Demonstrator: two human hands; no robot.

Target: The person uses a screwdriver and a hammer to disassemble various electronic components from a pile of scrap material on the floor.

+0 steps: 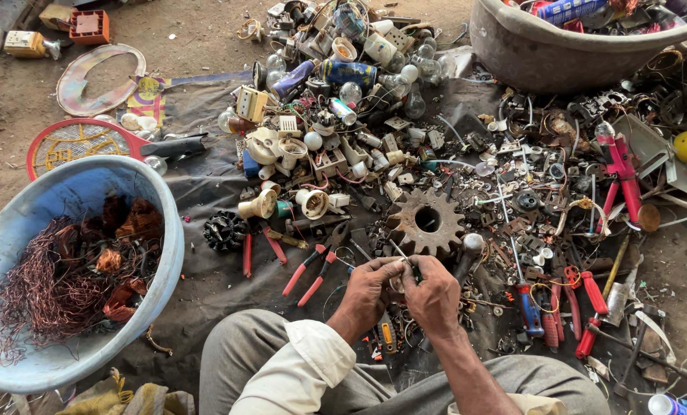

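Note:
My left hand (370,290) and my right hand (434,296) meet just above my knees, both closed around one small scrap part (397,283) that is mostly hidden by my fingers. A thin metal tool shaft (399,251) sticks up and to the left from my right hand's grip. A rusty gear wheel (426,221) lies just beyond my hands on the dark ground sheet (212,284). Red-handled pliers (316,269) rest to the left of my left hand.
A blue tub (166,230) holding copper wire sits at my left. A grey basin (528,54) stands at the far right. Bulbs, sockets and plastic scrap (336,100) are heaped ahead. Red-handled screwdrivers (589,296) and a red tool (624,173) lie right.

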